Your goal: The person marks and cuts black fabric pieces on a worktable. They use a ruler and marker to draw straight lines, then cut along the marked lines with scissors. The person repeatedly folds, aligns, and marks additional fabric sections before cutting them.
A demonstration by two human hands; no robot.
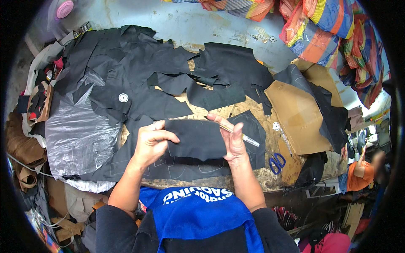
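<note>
A cut piece of black leather-like material is raised in front of me over a larger black sheet marked with pale outlines. My left hand is closed, pinching the piece at its left edge. At the piece's right edge is my right hand, its thumb raised. A slim pen with a clear end lies across that hand, gripped between its fingers. Whether the right hand also grips the piece I cannot tell. Blue-handled scissors rest on the table to the right.
Black leather-like sheets cover much of the worn wooden table. Clear plastic drapes the left side; brown cardboard stands at the right. White round discs lie about. Farther right is a person in orange.
</note>
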